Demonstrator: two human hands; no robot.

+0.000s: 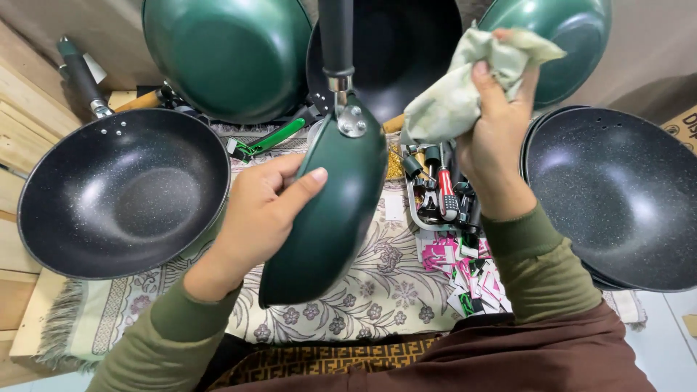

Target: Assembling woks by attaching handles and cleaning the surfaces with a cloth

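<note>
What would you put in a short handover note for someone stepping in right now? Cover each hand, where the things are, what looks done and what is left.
Left hand: grips the green pan by its rim, held on edge, handle pointing away.
Right hand: holds a crumpled pale cloth raised beside the pan, not touching it.
Around: a black pan on the left, stacked black pans on the right, more pans at the back, a tray of tools and pink tags on the patterned mat.
Done: pan picked up, cloth in hand.
Left: cannot tell how much of the pan has been wiped.
</note>
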